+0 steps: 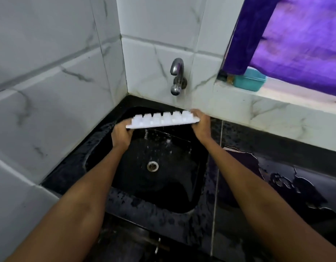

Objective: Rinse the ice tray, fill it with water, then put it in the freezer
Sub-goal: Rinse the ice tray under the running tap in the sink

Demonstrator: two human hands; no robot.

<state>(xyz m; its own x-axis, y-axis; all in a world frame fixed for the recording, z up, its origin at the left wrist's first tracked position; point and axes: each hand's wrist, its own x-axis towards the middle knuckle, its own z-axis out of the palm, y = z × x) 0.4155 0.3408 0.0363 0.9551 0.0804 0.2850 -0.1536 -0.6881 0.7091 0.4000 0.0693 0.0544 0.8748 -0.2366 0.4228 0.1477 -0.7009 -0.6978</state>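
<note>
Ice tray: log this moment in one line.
ice tray upside down over sink | left hand, right hand grip ends | water dripping | tap behind

A: Window ledge, right side?
B: Teal plastic box (250, 81) on the sill, partly under a purple curtain (299, 40).
A: Walls?
B: White marble-veined tiles (55, 59). Black countertop (276, 167), wet, glossy.

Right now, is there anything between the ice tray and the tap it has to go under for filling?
Nothing visible. The ice tray, turned underside up, is held at both ends by the left hand and right hand over the black sink. The tap sits on the wall just above and behind it, with open air between. The freezer is out of view.
</note>
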